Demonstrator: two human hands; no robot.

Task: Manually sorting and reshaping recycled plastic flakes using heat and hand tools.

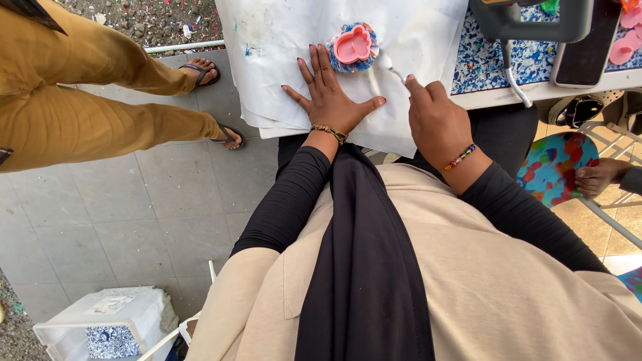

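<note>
My left hand [328, 93] lies flat, fingers spread, on white paper sheets [287, 40] that cover the table. Its fingertips touch a blue speckled flower-shaped piece [338, 60] with a pink mould [353, 45] on top. My right hand [435, 117] is closed around a thin white tool [390, 65] whose tip reaches toward the piece's right side. Both wrists carry beaded bracelets over black sleeves.
A person in mustard trousers and sandals [80, 87] stands at the left on grey floor tiles. Another person's hand [595, 177] holds a colourful round board [555, 167] at the right. A grey machine [528, 23] and pink moulds [625, 43] sit at the top right. A white bin [100, 321] stands at the bottom left.
</note>
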